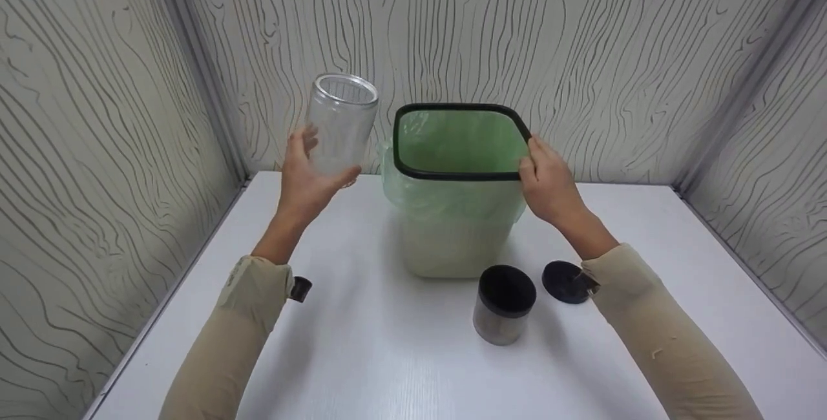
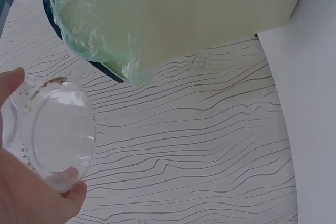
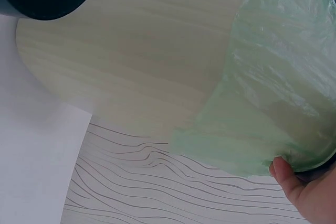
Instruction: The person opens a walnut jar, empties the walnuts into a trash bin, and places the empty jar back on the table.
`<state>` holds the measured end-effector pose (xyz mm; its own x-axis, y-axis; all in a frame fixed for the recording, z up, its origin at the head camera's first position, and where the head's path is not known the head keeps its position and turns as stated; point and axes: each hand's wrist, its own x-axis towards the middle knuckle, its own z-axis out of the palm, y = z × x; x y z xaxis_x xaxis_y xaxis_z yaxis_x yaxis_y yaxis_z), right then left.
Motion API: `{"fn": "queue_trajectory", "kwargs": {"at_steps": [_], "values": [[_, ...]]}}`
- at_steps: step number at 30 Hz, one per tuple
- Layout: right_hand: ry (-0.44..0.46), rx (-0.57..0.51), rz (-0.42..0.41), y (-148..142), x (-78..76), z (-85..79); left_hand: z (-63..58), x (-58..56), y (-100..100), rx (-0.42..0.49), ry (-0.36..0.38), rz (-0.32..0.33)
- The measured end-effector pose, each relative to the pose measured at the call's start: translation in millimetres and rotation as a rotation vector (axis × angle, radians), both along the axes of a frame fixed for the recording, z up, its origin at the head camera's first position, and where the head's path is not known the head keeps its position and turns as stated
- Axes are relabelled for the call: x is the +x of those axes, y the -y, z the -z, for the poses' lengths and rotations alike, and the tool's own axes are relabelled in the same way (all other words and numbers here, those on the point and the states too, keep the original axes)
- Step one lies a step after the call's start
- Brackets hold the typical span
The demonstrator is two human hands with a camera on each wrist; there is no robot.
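Observation:
My left hand [image 1: 309, 178] grips a clear plastic jar [image 1: 341, 126], raised above the table and tilted slightly, its open rim upward. In the left wrist view the jar's round base [image 2: 63, 135] shows brownish specks round its edge. On the right, my right hand [image 1: 549, 178] grips the black rim [image 1: 462, 176] of a pale trash can [image 1: 455, 245]. A light green bag [image 1: 446, 197] lines the can and hangs over its outside. In the right wrist view the thumb [image 3: 286, 177] presses the bag at the rim.
A canister [image 1: 504, 323] with a black top stands on the white table [image 1: 387, 355] in front of the can. Beside it lies a round black lid [image 1: 565, 281], partly overlapped by the right wrist's camera. Wood-patterned walls [image 1: 439, 32] enclose the back and sides.

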<state>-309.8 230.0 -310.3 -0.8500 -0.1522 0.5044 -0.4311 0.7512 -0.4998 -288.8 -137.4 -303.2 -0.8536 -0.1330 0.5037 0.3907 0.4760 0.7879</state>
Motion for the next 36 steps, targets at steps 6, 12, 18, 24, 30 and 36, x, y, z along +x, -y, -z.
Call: {"fn": "queue_trajectory", "kwargs": {"at_steps": [6,12,18,24,30,36], "values": [[0.004,0.007,0.008,0.6,0.5,-0.6,20.7,5.6,1.2,0.072,0.029,0.059],[-0.013,0.006,0.009,0.8,0.0,-0.3,41.9,7.0,6.6,0.135,0.025,0.091],[-0.004,0.008,0.017,0.6,0.4,0.8,65.2,8.6,10.9,0.155,0.079,0.053],[0.004,0.0,0.016,0.5,0.7,1.0,85.5,9.7,12.1,0.18,0.148,0.063],[0.004,-0.003,0.019,0.1,1.3,1.3,103.2,8.6,12.3,0.207,0.214,0.083],[0.007,-0.002,0.016,0.4,1.4,0.8,119.2,5.7,12.4,0.207,0.283,0.065]]}}
